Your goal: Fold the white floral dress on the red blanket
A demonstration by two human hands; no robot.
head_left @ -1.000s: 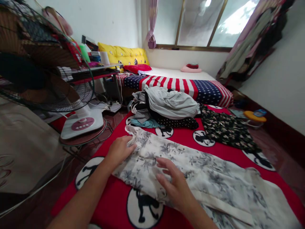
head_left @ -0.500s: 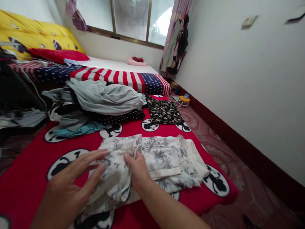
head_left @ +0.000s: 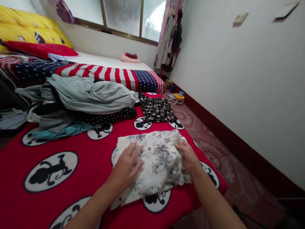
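Note:
A white garment with a grey floral print [head_left: 157, 162] lies folded into a rough rectangle on the red blanket with black cartoon circles [head_left: 78, 152]. My left hand [head_left: 127, 167] rests flat on the garment's left half, fingers spread. My right hand [head_left: 188, 156] grips the garment's right edge, fingers curled over the folded cloth.
A heap of grey, black dotted and teal clothes [head_left: 81, 101] lies at the back left. A folded black floral garment [head_left: 157, 109] sits behind the white one. A striped and starred mattress cover [head_left: 114, 74] lies beyond. The wall [head_left: 238, 79] and tiled floor [head_left: 228, 168] run along the right.
The garment has been folded over into a smaller, tidier rectangle. My right hand moved from its middle to its right edge; my left hand came to lie flat on top.

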